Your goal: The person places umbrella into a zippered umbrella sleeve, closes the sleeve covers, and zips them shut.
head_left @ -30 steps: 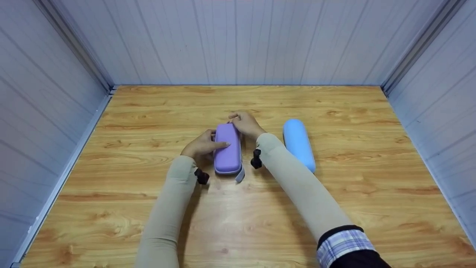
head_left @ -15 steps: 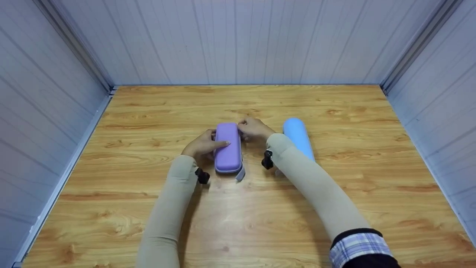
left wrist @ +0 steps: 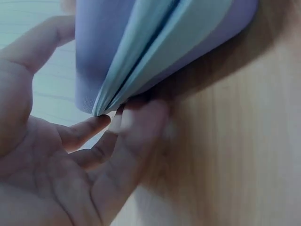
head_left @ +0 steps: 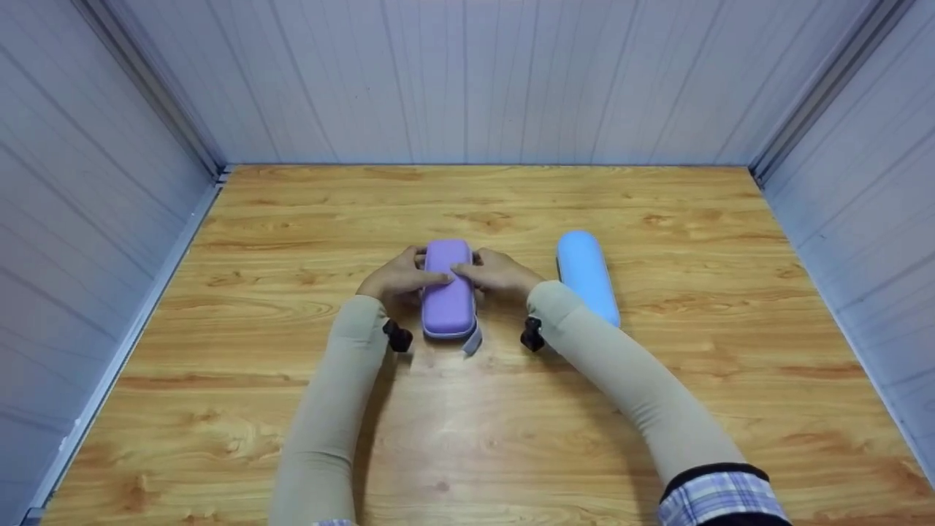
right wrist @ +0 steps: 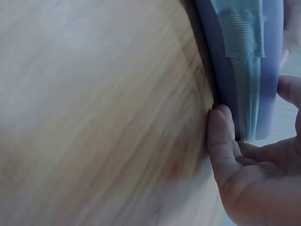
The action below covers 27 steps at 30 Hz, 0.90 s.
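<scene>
A purple zippered hard case [head_left: 447, 313] lies lengthwise on the wooden table, its grey strap [head_left: 473, 341] sticking out at the near right corner. My left hand [head_left: 398, 276] grips its left side, thumb on the lid and fingers low along the edge. From the right, my right hand [head_left: 504, 273] holds the other side the same way, the two thumb tips close together on top. Pale bands with a dark line between them run along the case's side [left wrist: 164, 42] in the left wrist view. The right wrist view shows a ribbed fabric piece [right wrist: 243, 37] over the seam.
A blue rounded case [head_left: 588, 274] lies to the right, its near end beside my right forearm [head_left: 621, 372]. Pale panel walls [head_left: 467, 80] close off the table [head_left: 438, 438] at the back and both sides.
My right hand has come from the far right corner of the purple case down to its right side, and its thumb now lies on the lid. My left hand keeps its hold.
</scene>
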### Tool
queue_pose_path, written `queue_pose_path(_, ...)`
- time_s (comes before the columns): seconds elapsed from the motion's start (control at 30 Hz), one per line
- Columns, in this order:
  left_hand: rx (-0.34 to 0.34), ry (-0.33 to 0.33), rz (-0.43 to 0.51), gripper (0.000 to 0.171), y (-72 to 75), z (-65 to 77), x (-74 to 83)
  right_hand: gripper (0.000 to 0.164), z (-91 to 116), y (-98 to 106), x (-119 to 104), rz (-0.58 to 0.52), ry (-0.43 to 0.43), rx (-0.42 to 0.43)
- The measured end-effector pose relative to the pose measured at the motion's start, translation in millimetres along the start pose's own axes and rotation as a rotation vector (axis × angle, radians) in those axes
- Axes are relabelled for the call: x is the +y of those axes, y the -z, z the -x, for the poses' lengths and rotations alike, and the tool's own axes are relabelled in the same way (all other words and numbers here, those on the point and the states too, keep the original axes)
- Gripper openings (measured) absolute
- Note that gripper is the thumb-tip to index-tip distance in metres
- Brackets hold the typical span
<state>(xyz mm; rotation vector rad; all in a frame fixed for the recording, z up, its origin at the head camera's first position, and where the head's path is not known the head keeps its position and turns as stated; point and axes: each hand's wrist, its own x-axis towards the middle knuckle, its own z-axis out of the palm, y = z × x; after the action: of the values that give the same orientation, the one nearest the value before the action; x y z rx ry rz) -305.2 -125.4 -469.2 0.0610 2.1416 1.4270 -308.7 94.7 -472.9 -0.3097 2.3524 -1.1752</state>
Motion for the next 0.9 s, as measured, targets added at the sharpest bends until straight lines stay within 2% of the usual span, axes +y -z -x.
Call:
queue_pose_path(0.1, -0.028, -0.008, -0.005, 0.095, 3.9, -2.7, 1.7, 0.076, 1, -1, 2, -0.020, 0.000, 0.005)
queue_pose_path(0.2, -0.035, -0.002, 0.037, 0.086, 6.2, -6.7, 1.5, 0.076, 0, -1, 4, -0.021, 0.010, 0.005)
queue_pose_path(0.33, -0.016, 0.023, 0.121, 0.065, 7.1, -13.2, 0.3, 0.073, 0, -3, 6, -0.035, 0.020, -0.002)
queue_pose_path(0.47, 0.026, 0.022, 0.105, 0.053, 7.7, -18.2, 1.5, 0.074, 0, -5, 7, -0.058, 0.017, -0.003)
queue_pose_path(0.6, 0.066, -0.023, 0.022, 0.050, 8.2, -20.0, 4.4, 0.074, -1, -4, 6, -0.053, 0.016, 0.007)
queue_pose_path(0.8, 0.147, -0.090, -0.180, 0.050, 6.8, -22.1, 5.5, 0.078, 0, -3, 5, -0.041, 0.002, 0.017)
queue_pose_path(0.9, 0.179, -0.110, -0.245, 0.050, 6.1, -23.8, 5.3, 0.078, 0, -3, 5, -0.047, 0.002, 0.016)
